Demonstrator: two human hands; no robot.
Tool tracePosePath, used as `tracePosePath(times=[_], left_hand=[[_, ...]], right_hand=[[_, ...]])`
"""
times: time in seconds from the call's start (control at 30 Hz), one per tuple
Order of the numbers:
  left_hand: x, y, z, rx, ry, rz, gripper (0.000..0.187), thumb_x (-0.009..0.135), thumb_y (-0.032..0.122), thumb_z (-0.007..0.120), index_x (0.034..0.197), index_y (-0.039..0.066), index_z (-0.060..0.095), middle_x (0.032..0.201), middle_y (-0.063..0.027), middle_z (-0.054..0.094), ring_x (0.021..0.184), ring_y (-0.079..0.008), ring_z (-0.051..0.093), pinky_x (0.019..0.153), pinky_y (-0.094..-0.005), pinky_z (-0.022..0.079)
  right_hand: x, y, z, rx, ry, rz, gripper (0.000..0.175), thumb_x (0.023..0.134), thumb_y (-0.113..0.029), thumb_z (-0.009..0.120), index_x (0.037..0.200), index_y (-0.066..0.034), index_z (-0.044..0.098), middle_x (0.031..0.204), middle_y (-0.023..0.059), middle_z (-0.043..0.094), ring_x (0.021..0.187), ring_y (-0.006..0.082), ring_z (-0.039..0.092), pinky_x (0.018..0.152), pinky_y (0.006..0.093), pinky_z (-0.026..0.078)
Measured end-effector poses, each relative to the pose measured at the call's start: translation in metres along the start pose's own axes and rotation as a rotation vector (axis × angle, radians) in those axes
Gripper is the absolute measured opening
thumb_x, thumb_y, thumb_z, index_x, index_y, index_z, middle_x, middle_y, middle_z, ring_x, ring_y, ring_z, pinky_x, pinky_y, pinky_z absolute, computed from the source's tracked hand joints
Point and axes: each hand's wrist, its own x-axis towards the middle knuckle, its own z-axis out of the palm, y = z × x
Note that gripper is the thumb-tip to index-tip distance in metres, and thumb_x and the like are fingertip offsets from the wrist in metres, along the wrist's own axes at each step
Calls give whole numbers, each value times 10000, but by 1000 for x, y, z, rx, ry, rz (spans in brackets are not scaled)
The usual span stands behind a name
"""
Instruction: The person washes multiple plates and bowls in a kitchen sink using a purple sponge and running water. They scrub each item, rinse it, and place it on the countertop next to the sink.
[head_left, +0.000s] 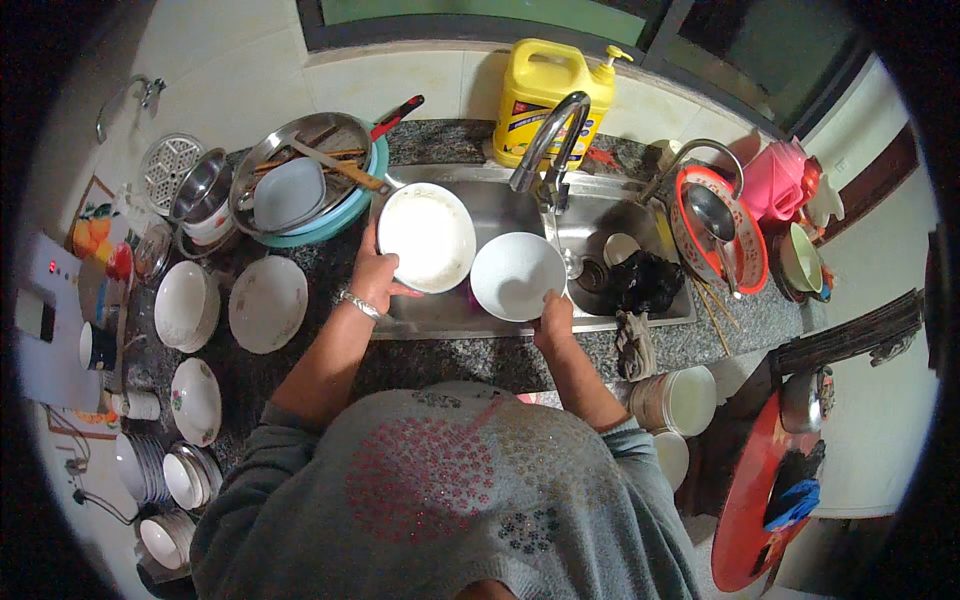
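Note:
My left hand (375, 276) grips a round white bowl (427, 238) by its left rim, thumb on the front. Light glares off its inside. A second white bowl (517, 274) is held by my right hand (555, 319) at its lower right edge. Both bowls are over the stainless steel double sink (495, 202), side by side. The curved chrome faucet (551, 139) rises behind them. In the right basin lie a black plastic bag (649, 283) and a small pale dish (621, 247), partly covered by the bag.
Left of the sink, a metal pan (251, 142) with utensils rests on a teal basin (382, 161). Stacked white bowls (184, 306) and a white plate (268, 304) line the counter. A yellow detergent jug (517, 97) stands behind the faucet. At right sits a red-rimmed colander (757, 255).

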Motion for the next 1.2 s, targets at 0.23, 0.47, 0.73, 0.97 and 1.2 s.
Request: tracePosePath(times=[0.23, 0.47, 0.73, 0.97, 1.2], left_hand=[[37, -29, 14, 246, 121, 44, 782, 677, -74, 408, 1373, 238, 237, 1349, -112, 332, 1049, -367, 521, 475, -476, 557], [119, -125, -30, 94, 128, -148, 796, 703, -84, 394, 1371, 287, 173, 1313, -122, 363, 1047, -452, 480, 545, -604, 519], [187, -181, -41, -112, 393, -270, 670, 721, -62, 452, 1312, 168, 236, 1309, -166, 348, 1086, -421, 465, 789, -574, 465], [214, -222, -37, 148, 582, -462, 628, 768, 317, 670, 1227, -3, 386, 1133, -178, 522, 1027, -291, 536, 902, -409, 412], [127, -142, -9, -595, -218, -594, 617, 812, 471, 545, 1269, 91, 380, 1190, -138, 511, 1074, -272, 514, 775, -421, 486]], right_hand=[[18, 4, 1, -156, 118, -34, 334, 850, -245, 467, 1012, 40, 530, 796, 131, 577, 644, 213, 573, 501, 357, 450], [45, 27, 15, -4, 161, 81, 526, 864, -410, 516, 1068, 76, 529, 912, 148, 608, 782, 223, 589, 622, 362, 473], [68, 55, 29, -560, -4, 289, 666, 842, -524, 495, 1112, 85, 508, 929, 181, 603, 736, 252, 600, 604, 375, 478], [93, 65, 39, -344, -60, 463, 482, 881, -334, 525, 1203, 14, 439, 1076, 136, 556, 944, 261, 578, 759, 363, 514], [130, 100, 34, -436, -80, 393, 689, 827, -534, 515, 1182, 55, 470, 1072, 173, 583, 865, 275, 595, 662, 436, 471]])
